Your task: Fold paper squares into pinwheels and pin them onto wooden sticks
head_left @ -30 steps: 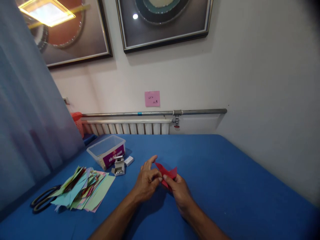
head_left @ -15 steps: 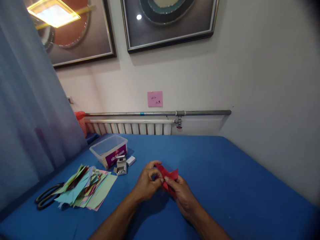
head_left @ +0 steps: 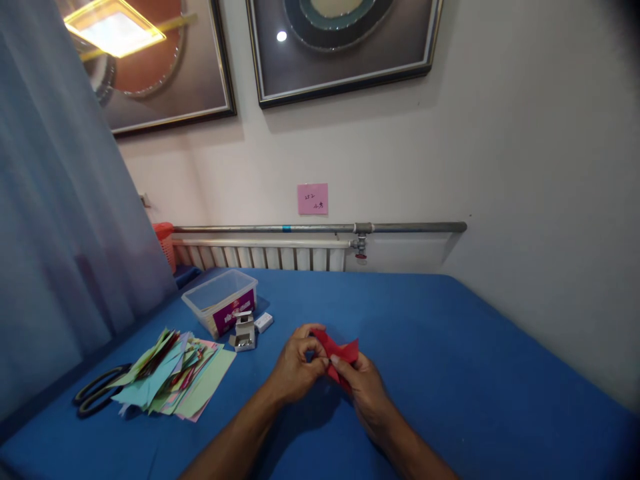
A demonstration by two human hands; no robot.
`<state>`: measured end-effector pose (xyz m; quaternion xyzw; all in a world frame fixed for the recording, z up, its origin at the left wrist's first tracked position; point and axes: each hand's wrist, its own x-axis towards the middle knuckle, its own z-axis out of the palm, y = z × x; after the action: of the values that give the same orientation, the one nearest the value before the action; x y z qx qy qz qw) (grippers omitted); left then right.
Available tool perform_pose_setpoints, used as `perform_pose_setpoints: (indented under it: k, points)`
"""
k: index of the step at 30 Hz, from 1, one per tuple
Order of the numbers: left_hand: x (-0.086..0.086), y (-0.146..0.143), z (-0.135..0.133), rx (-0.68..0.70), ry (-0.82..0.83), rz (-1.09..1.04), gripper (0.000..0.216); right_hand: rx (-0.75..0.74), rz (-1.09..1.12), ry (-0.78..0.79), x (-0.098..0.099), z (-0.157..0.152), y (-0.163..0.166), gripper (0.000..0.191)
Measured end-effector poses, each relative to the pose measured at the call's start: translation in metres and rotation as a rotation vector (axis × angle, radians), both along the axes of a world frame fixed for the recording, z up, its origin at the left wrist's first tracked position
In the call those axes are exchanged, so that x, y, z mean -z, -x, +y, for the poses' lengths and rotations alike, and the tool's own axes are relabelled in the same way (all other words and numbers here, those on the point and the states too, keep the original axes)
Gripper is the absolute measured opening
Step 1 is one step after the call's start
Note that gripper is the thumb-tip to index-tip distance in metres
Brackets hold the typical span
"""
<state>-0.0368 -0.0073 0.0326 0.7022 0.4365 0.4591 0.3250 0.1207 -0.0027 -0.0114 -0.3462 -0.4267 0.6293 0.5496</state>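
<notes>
Between my two hands is a piece of red paper (head_left: 341,351), folded and creased, held above the blue table (head_left: 430,347). My left hand (head_left: 299,363) is closed on its left side, thumb and forefinger pinched together near the middle. From the right, my right hand (head_left: 364,387) grips the paper, with the thumb on top and the other fingers behind it. The lower part of the paper is partly hidden by my fingers. Whether something small sits in the left pinch is too small to tell.
On the left lie a pile of coloured paper (head_left: 170,377) and black-handled scissors (head_left: 93,393), partly under the pile. Behind stand a clear plastic tub (head_left: 220,300), an open small box (head_left: 244,339) and a small white box (head_left: 263,323). A blue curtain (head_left: 75,200) hangs at the left.
The view has shifted slightly, so everything sits a little further right. Both hands keep their hold on the red paper, with hardly any movement of the fingers.
</notes>
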Motion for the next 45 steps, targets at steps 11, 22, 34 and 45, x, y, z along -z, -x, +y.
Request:
perform_pose_setpoints:
  k: [11, 22, 34, 45]
  points:
    - [0.006, -0.004, 0.001, -0.045, -0.019, -0.017, 0.013, 0.021, -0.049, -0.028, 0.002, 0.002, 0.000, 0.032]
    - [0.010, -0.006, 0.003, -0.059, -0.015, -0.063, 0.015, 0.032, -0.130, -0.074, -0.001, 0.002, -0.004, 0.028]
    - [0.011, -0.008, 0.004, -0.065, 0.013, -0.081, 0.018, 0.041, -0.165, -0.058, 0.007, 0.007, -0.005, 0.036]
    - [0.012, -0.010, 0.004, -0.088, 0.057, -0.098, 0.020, 0.033, -0.191, -0.077, 0.009, 0.010, -0.004, 0.036]
